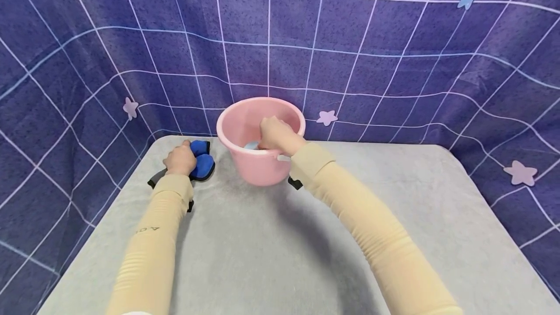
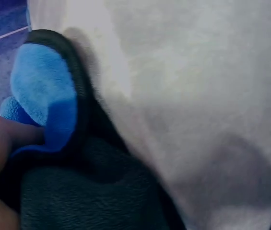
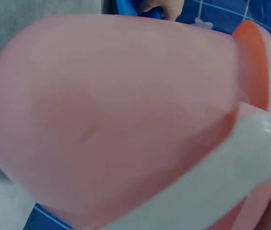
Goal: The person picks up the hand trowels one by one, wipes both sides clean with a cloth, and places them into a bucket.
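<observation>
A blue and dark grey cloth [image 1: 203,166] with black edging lies bunched at the table's far left corner. My left hand [image 1: 180,160] grips it. In the left wrist view, a finger presses into the blue fold of the cloth [image 2: 41,86]. Right of it stands a pink bucket [image 1: 258,171] with a white handle [image 3: 197,184] hanging at its side. My right hand [image 1: 276,135] reaches over the near rim into the bucket, its fingertips hidden. Beside those fingers, inside the bucket, shows a small part of something pale blue [image 1: 252,145].
The grey table [image 1: 245,256] extends in front of the bucket and to its right. A purple curtain [image 1: 372,72] with a pale grid and star shapes surrounds the table's back and sides. A black strap [image 1: 295,183] shows under the right wrist.
</observation>
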The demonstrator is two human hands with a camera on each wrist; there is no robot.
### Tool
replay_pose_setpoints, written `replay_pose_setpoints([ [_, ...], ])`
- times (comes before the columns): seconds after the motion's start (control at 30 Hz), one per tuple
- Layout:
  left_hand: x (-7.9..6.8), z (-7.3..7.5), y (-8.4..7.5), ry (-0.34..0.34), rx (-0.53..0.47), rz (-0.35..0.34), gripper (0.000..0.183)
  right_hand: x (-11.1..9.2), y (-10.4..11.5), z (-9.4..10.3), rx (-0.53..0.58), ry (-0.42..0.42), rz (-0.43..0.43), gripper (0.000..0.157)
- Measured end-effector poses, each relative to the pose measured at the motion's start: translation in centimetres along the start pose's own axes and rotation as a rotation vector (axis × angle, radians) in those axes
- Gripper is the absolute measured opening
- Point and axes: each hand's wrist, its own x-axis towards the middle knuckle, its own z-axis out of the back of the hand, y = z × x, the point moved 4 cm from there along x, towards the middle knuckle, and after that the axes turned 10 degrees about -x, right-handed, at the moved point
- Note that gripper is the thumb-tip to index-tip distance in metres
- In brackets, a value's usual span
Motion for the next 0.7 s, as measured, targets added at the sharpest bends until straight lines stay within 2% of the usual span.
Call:
replay_pose_setpoints([
  [0.1, -0.3, -0.3, 0.0, 0.008, 0.009, 0.007, 0.046, 0.3, 0.1, -0.5, -0.007, 0.011, -0.019, 0.020],
  [0.2, -0.6, -0.5, -0.2, 0.017, 0.024, 0.000, 0.043, 0.4, 0.1, -0.7, 0.003, 0.029, -0.045, 0.024],
  [0.33, -0.7, -0.7, -0.3, 0.039, 0.055, -0.019, 0.041, 0.7, 0.1, -1.1, 0.012, 0.087, -0.059, 0.027],
  [0.5, -0.8, -0.8, -0.1, 0.059, 0.087, -0.035, 0.045, 0.7, 0.1, -1.2, 0.008, 0.135, -0.039, 0.025],
  [0.7, -0.8, -0.9, 0.2, 0.084, 0.066, -0.061, 0.051, 0.0, -0.3, -0.2, -0.055, 0.131, 0.014, 0.022],
])
